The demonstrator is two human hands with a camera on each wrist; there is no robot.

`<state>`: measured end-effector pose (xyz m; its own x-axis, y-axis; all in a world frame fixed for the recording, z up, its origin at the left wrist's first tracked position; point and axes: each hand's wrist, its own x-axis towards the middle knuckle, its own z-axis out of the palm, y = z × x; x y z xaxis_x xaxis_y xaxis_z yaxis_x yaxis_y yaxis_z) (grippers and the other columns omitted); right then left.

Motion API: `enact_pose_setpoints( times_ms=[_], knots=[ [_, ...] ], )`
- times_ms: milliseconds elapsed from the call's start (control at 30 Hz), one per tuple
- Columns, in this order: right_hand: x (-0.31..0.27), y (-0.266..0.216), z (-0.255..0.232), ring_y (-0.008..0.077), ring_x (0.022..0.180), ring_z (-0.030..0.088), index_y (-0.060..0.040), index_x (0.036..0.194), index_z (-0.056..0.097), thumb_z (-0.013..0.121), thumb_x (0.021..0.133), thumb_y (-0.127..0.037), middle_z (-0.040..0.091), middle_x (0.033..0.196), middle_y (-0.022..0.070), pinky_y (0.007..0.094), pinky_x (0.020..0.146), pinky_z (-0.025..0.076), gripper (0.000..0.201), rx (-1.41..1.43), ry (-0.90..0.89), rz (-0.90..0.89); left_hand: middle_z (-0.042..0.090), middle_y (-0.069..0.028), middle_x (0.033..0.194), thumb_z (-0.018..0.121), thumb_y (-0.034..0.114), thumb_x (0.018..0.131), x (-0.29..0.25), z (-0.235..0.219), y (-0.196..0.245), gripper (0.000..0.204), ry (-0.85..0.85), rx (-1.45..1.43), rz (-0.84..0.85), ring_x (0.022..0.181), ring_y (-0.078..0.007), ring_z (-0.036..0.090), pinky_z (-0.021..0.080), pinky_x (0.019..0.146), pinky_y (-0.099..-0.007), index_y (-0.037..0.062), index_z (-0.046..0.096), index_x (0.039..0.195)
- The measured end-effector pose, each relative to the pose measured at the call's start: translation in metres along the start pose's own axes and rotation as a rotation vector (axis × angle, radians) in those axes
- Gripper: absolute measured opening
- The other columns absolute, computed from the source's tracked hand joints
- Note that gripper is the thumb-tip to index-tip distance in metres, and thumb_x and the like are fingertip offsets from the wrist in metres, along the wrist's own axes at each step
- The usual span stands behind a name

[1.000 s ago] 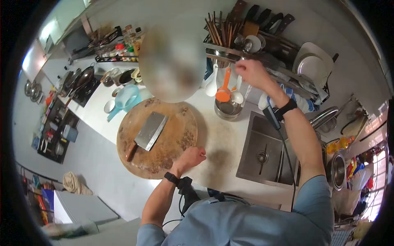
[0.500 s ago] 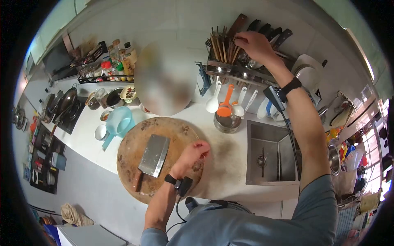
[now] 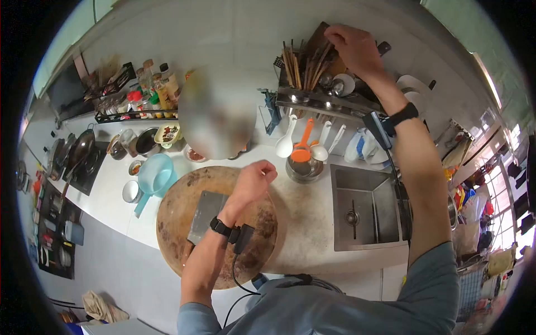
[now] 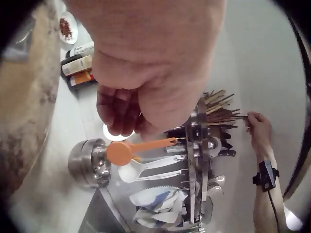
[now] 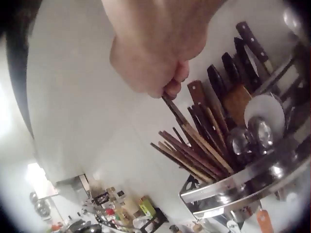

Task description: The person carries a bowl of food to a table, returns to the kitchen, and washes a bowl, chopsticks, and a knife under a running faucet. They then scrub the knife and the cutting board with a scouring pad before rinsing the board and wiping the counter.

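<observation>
While the right hand pinches chopsticks at upper right, the left hand hovers loosely curled, empty. A crooked pull could spill neighbouring sticks.

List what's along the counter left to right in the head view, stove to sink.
Wok on stove → blue scoop → round chopping board → left hand → steel pot → sink.

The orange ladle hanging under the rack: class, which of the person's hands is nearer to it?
Left. The left hand hovers just beside the orange ladle, over the board's edge; the right hand is up at the chopsticks.
</observation>
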<state>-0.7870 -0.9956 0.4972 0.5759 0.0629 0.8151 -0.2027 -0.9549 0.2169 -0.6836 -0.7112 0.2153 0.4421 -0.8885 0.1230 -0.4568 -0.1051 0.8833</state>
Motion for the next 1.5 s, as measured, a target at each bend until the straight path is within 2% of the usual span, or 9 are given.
enact_pose_setpoints(
  times_ms=[167, 233, 500, 567, 633, 833, 1033, 1300, 1500],
  knots=[
    [-0.013, -0.054, -0.102, 0.0179, 0.079, 0.073, -0.0043, 0.110, 0.072, 0.065, 0.096, -0.009, 0.074, 0.094, 0.0080, 0.0301, 0.071, 0.057, 0.016, -0.126, 0.252, -0.200, 0.067, -0.0174, 0.106, 0.076, 0.013, 0.085, 0.016, -0.012, 0.055, 0.029, 0.324, 0.150, 0.269, 0.081, -0.0336, 0.067, 0.054, 0.074, -0.0443, 0.0019, 0.066, 0.111],
    [-0.032, -0.083, -0.124, 0.0142, 0.079, 0.073, 0.0010, 0.109, 0.072, 0.063, 0.097, 0.000, 0.073, 0.099, 0.0080, 0.0252, 0.069, 0.056, 0.015, 0.155, 0.327, 0.103, 0.063, -0.0177, 0.125, 0.077, 0.016, 0.087, 0.017, -0.014, 0.084, 0.043, 0.466, 0.265, 0.428, 0.098, -0.0330, 0.067, 0.055, 0.082, -0.0415, 0.0025, 0.060, 0.124],
    [-0.083, -0.146, -0.153, 0.0151, 0.073, 0.073, -0.0013, 0.106, 0.071, 0.065, 0.091, 0.003, 0.071, 0.092, 0.0100, 0.0280, 0.063, 0.056, 0.016, 0.465, 0.118, 0.124, 0.061, -0.0232, 0.129, 0.080, 0.015, 0.082, 0.022, 0.021, 0.140, 0.055, 0.738, 0.204, 0.775, 0.114, -0.0412, 0.061, 0.051, 0.094, -0.0435, -0.0013, 0.056, 0.129],
    [-0.091, -0.147, -0.134, 0.0158, 0.072, 0.073, -0.0012, 0.106, 0.071, 0.066, 0.092, 0.002, 0.071, 0.092, 0.0104, 0.0291, 0.062, 0.056, 0.015, 0.575, 0.046, 0.176, 0.070, -0.0166, 0.093, 0.072, 0.013, 0.088, 0.022, 0.032, 0.121, 0.034, 0.278, -0.158, 0.365, 0.085, -0.0317, 0.069, 0.055, 0.076, -0.0391, -0.0026, 0.062, 0.117],
    [-0.093, -0.141, -0.110, 0.0167, 0.070, 0.072, 0.0002, 0.109, 0.071, 0.064, 0.095, -0.004, 0.071, 0.091, 0.0114, 0.0298, 0.060, 0.056, 0.016, 0.742, -0.052, 0.204, 0.062, -0.0059, 0.065, 0.063, 0.014, 0.096, 0.019, 0.048, 0.095, 0.019, 0.173, -0.371, 0.178, 0.059, -0.0181, 0.061, 0.049, 0.057, -0.0322, -0.0020, 0.065, 0.105],
    [-0.053, -0.082, -0.028, 0.0215, 0.077, 0.074, 0.0018, 0.115, 0.070, 0.065, 0.096, -0.022, 0.073, 0.090, 0.0147, 0.0341, 0.069, 0.058, 0.031, 0.650, -0.206, 0.535, 0.045, 0.0024, 0.055, 0.056, 0.027, 0.105, -0.029, 0.045, 0.060, 0.026, 0.005, -0.743, -0.295, 0.045, -0.0076, 0.033, 0.025, 0.045, -0.0279, 0.0031, 0.062, 0.095],
    [-0.036, -0.049, 0.045, 0.0228, 0.071, 0.071, 0.0000, 0.111, 0.070, 0.067, 0.092, -0.019, 0.073, 0.091, 0.0160, 0.0345, 0.067, 0.055, 0.027, 0.211, -0.171, 0.221, 0.045, 0.0015, 0.055, 0.056, 0.026, 0.105, -0.056, 0.033, 0.024, 0.025, -0.038, -0.860, -0.359, 0.045, -0.0084, 0.033, 0.024, 0.044, -0.0274, 0.0033, 0.060, 0.096],
    [-0.017, -0.049, 0.016, 0.0370, 0.093, 0.069, -0.0083, 0.103, 0.074, 0.065, 0.093, -0.028, 0.073, 0.098, 0.0154, 0.0440, 0.083, 0.055, 0.024, 0.243, -0.050, 0.336, 0.050, -0.0002, 0.061, 0.055, 0.021, 0.105, -0.058, 0.028, 0.008, 0.021, 0.002, -0.864, -0.347, 0.050, -0.0094, 0.041, 0.029, 0.045, -0.0270, 0.0030, 0.060, 0.096],
    [-0.022, -0.073, -0.083, 0.0159, 0.073, 0.071, -0.0062, 0.111, 0.073, 0.065, 0.098, -0.020, 0.074, 0.090, 0.0061, 0.0285, 0.065, 0.056, 0.021, 0.472, 0.146, 0.324, 0.062, -0.0061, 0.076, 0.048, 0.015, 0.107, -0.032, 0.032, 0.033, 0.017, 0.049, -0.796, -0.290, 0.057, -0.0122, 0.052, 0.038, 0.050, -0.0275, 0.0005, 0.059, 0.109]
  ],
)
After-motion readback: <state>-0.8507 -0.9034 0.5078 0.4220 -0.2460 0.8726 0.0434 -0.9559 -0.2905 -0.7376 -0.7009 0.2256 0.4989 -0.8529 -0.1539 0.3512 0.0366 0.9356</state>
